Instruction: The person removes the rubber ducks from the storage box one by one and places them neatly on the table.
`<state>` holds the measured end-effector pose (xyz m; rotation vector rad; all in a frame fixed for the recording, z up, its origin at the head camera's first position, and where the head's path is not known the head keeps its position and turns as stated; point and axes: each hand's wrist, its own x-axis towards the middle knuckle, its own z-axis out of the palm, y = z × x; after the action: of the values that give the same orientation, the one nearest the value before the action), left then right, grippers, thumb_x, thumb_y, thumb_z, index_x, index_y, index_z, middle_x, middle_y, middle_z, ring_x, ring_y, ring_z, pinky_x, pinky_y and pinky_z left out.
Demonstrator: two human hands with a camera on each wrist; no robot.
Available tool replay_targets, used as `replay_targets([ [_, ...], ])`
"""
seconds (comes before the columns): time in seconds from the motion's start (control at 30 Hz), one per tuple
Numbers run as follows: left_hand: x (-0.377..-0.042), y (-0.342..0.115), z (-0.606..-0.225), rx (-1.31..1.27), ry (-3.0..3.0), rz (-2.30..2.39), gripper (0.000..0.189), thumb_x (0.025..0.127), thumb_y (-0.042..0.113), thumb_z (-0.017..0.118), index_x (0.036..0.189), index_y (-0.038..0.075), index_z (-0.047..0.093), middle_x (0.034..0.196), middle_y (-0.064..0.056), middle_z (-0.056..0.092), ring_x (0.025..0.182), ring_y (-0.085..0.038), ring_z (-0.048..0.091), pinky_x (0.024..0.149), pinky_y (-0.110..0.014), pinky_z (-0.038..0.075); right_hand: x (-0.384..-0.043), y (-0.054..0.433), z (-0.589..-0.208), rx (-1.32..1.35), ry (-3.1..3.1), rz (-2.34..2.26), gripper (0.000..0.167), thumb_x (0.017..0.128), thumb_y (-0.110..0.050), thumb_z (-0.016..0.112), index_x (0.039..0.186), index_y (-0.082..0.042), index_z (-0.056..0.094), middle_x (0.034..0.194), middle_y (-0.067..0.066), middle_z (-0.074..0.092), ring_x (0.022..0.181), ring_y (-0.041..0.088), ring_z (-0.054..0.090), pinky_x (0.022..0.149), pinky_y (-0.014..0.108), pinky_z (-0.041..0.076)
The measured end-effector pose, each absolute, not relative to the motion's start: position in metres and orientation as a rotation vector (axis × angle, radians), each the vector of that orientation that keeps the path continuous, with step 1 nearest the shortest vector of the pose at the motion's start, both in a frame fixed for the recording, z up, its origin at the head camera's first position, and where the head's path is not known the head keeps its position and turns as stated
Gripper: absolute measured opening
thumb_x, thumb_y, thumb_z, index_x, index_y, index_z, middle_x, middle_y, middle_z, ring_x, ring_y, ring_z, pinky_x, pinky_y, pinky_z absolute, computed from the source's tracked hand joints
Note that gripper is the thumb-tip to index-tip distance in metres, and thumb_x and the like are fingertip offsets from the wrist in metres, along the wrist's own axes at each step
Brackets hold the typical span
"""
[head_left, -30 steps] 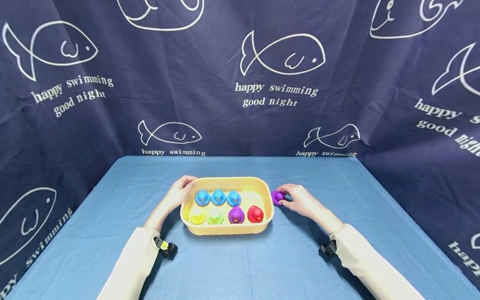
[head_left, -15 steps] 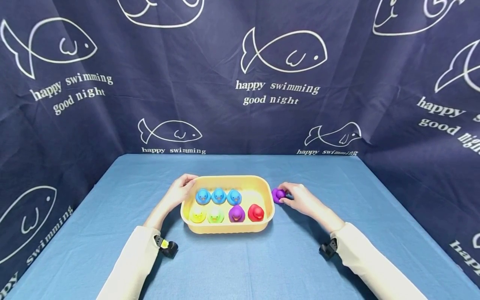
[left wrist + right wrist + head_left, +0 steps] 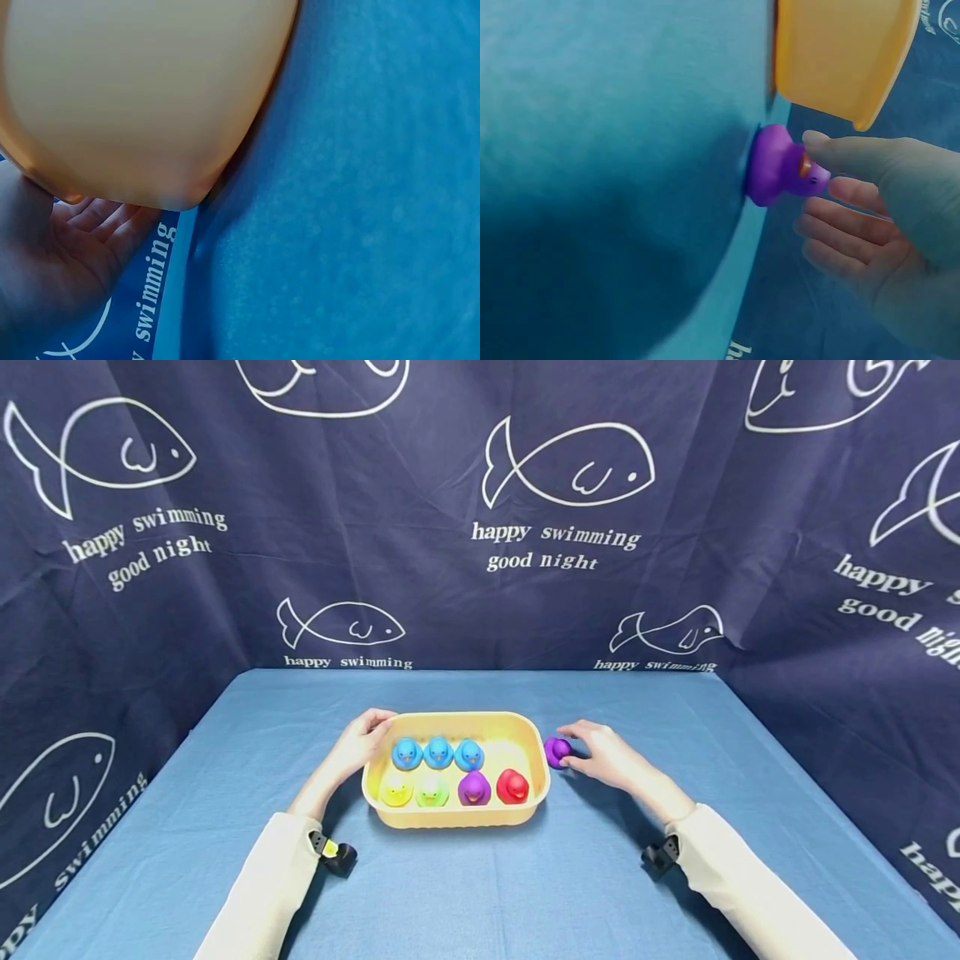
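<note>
Lying beneath both your hands, the blue cloth-covered table (image 3: pixel 480 893) bears the pale-yellow oblong plastic tub (image 3: pixel 457 818), set between them, presumably so either hand can reach it. Your left hand (image 3: pixel 358 745) pinches its rim at the far corner, probably to steady it. Your right hand (image 3: pixel 607 756) has its fingers loosely spread around the loose purple rubbery duck (image 3: pixel 769 169), thumb by the beak; whether they touch can't be told. That duck sits upright on the cloth, between this hand and the tub, perhaps kept close for easy reach. Between your hands, inside the tub, two rows of upright ducks face you, seemingly arranged by design: three blue rubbery ducks (image 3: pixel 438 752) farther off; yellow (image 3: pixel 397 790), light-green (image 3: pixel 432 792), purple (image 3: pixel 474 788) and red (image 3: pixel 513 786) rubbery ducks nearer.
</note>
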<state>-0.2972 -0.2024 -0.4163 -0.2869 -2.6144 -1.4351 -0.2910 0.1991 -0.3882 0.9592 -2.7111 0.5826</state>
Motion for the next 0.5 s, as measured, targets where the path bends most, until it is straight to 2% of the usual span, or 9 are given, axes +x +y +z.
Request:
replay_targets([
  [0.17, -0.297, -0.202, -0.415, -0.308, -2.601, -1.436, 0.027, 0.098, 0.016, 0.048, 0.116, 0.0, 0.06, 0.111, -0.018, 0.065, 0.1, -0.029, 0.06, 0.088, -0.039, 0.045, -0.289, 0.199, -0.378, 0.941, -2.694, 0.554, 0.042, 0.079, -0.013, 0.074, 0.115, 0.005, 0.061, 0.111, 0.019, 0.064, 0.103, 0.033, 0.061, 0.089, 0.046, 0.048],
  [0.5, -0.295, -0.2, -0.411, -0.289, -2.638, -1.392, 0.027, 0.098, 0.016, 0.048, 0.116, -0.001, 0.06, 0.112, -0.019, 0.065, 0.104, -0.031, 0.059, 0.092, -0.044, 0.044, -0.287, 0.189, -0.365, 0.953, -2.622, 0.568, 0.039, 0.082, -0.014, 0.071, 0.116, 0.002, 0.063, 0.114, 0.018, 0.064, 0.108, 0.033, 0.06, 0.093, 0.047, 0.045],
])
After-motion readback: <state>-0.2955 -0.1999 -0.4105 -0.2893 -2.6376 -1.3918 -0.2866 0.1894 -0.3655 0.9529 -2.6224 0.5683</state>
